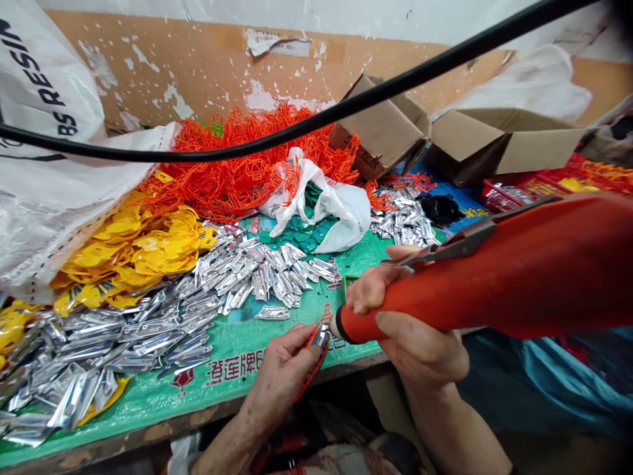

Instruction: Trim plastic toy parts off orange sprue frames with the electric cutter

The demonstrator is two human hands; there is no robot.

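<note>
My right hand is wrapped around the front of a red electric screwdriver at the right of the frame, thumb on the near side; the palm contact is hidden by the body. The rear end is cut off by the right edge. The long axis runs from the right edge leftward and slightly down, the nose pointing at frame centre.

My left hand pinches an orange plastic part with a silver metal plate, just below centre. My fingers cover much of both. The part's long axis runs from upper right to lower left. The nose lies against or just beside the plate; I cannot tell whether the bit is seated.

A black cable crosses the upper frame, obscuring some of the orange plastic pile; both cable ends are out of view.
</note>
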